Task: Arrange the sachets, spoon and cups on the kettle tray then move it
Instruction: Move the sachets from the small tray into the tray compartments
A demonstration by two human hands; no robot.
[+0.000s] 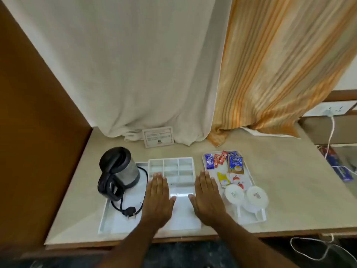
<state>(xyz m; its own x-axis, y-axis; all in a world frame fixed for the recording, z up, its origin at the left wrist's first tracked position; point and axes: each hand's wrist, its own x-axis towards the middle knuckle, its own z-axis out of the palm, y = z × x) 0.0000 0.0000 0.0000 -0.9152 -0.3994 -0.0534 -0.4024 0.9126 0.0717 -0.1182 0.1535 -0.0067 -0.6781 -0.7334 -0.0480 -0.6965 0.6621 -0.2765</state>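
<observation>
Two bare hands are hovering flat over a white kettle tray on a pale desk, and both are hiding much of the tray's open front section. The left hand is lying palm down, fingers straight and together, holding nothing; the right hand is mirroring it, equally open and empty. Whether the palms are touching the tray or floating just above it cannot be told.

A steel and black kettle is standing at the tray's left, its black cord and plug trailing across the tray floor. Behind the fingertips the tray's divided compartments are sitting empty.

Just beside it to the right, a smaller white tray is carrying the sachets, packed close and overlapping, so a count is uncertain; only a tea label is reading clearly. Two white cups are resting upside down at its near end. No spoon is making itself out among them.

A small printed card is leaning against the cream curtain, its text too blurred to read. A striped orange curtain is hanging to the right.
</observation>
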